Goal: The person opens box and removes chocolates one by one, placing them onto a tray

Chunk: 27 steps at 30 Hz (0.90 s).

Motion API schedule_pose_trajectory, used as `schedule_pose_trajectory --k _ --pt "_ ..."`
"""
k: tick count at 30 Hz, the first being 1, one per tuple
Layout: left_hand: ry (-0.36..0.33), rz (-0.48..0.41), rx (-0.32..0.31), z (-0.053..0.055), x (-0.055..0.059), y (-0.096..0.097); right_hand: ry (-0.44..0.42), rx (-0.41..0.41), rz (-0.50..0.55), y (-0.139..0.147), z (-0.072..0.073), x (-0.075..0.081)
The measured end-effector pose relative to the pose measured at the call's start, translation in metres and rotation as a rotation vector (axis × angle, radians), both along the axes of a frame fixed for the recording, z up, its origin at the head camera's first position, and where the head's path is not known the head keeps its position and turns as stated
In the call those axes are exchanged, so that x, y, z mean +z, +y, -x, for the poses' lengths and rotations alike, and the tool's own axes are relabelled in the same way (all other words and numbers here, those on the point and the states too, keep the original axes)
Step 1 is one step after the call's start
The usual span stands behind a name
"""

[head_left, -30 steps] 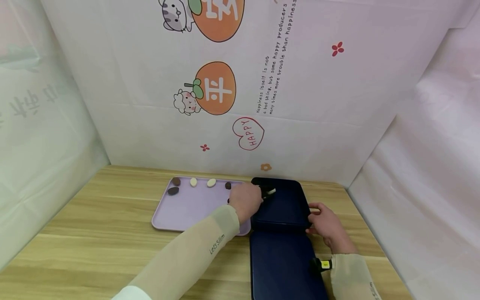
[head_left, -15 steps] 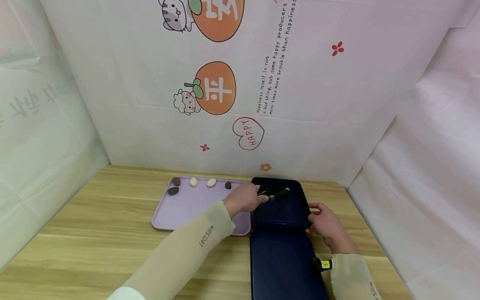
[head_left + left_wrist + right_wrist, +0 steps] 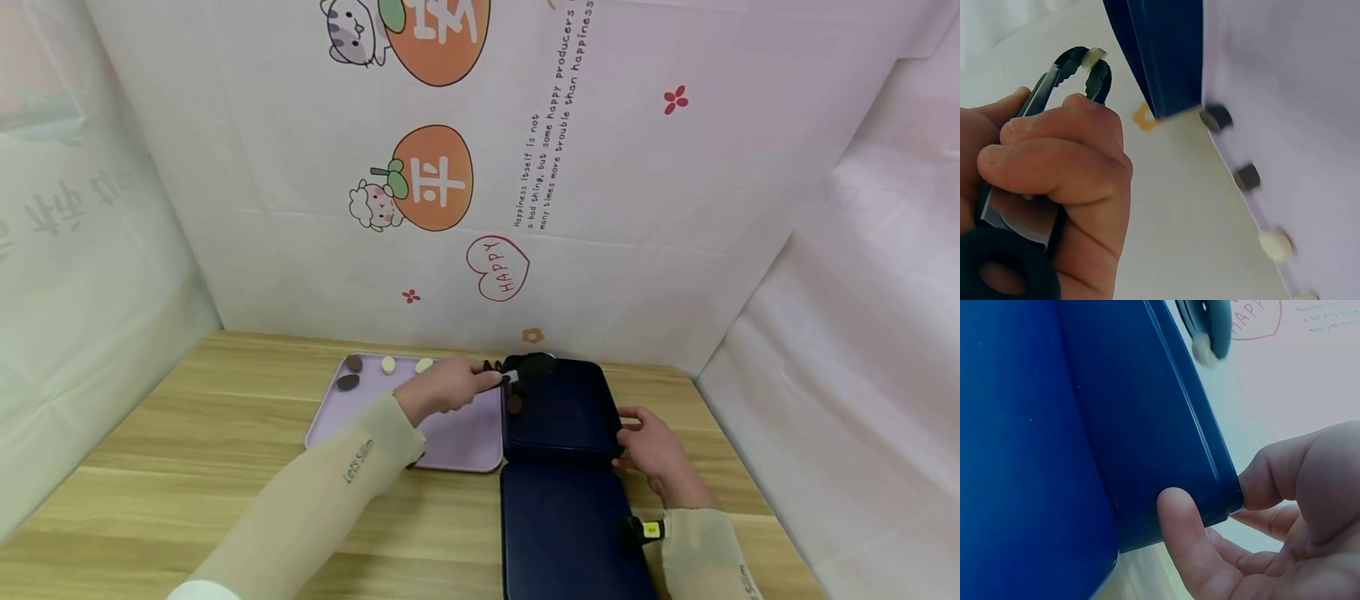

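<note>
- Small cream-coloured rounded piece: pinched between the tips of a pair of metal tongs with black scalloped ends, raised above the far left part of the box.
- Left hand: fingers curled firmly round the tongs.
- Open navy-blue rectangular box: on the table just beside the tray; a brown spot shows near its left inner side, too small to identify.
- Right hand: thumb and fingers slightly apart, gripping the box's near right corner.
- Flat navy-blue panel: in front of the box, along its near side.
- Pale lilac rectangular tray: left of the box; two dark brown oval pieces lie in its far left corner, with two cream oval pieces along the far edge.
- The left wrist view shows two more dark pieces along the tray's edge, hidden from the head view.
- Both wrist views show the pinched cream piece clearly; the head view barely does.
- Light wood-grain table, with a white printed cloth standing behind.
</note>
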<state>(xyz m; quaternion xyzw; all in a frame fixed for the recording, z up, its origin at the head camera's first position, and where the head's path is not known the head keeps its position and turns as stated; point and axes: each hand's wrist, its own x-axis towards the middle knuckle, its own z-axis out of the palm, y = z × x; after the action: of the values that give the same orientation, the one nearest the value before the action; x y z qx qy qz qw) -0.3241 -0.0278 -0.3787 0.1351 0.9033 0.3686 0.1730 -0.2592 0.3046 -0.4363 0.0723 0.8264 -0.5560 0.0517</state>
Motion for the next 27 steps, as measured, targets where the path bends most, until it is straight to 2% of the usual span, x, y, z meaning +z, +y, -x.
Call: schedule_pose_trajectory --k 8,12,18,22,27 --pt "-0.059 0.065 0.119 0.006 0.003 -0.059 0.001 -0.003 -0.002 -0.001 -0.001 0.002" --pt "-0.033 0.122 0.142 0.005 0.003 -0.09 -0.002 -0.002 -0.004 -0.001 0.0 0.002" --pt "0.085 0.151 0.106 -0.007 0.01 -0.138 -0.004 0.0 0.002 -0.003 -0.001 0.002" --pt "0.176 0.211 0.096 -0.016 0.014 -0.166 -0.001 -0.004 0.002 -0.003 -0.001 0.002" --pt "0.248 0.279 0.097 -0.024 0.011 -0.195 0.001 -0.003 0.001 -0.001 0.0 0.0"
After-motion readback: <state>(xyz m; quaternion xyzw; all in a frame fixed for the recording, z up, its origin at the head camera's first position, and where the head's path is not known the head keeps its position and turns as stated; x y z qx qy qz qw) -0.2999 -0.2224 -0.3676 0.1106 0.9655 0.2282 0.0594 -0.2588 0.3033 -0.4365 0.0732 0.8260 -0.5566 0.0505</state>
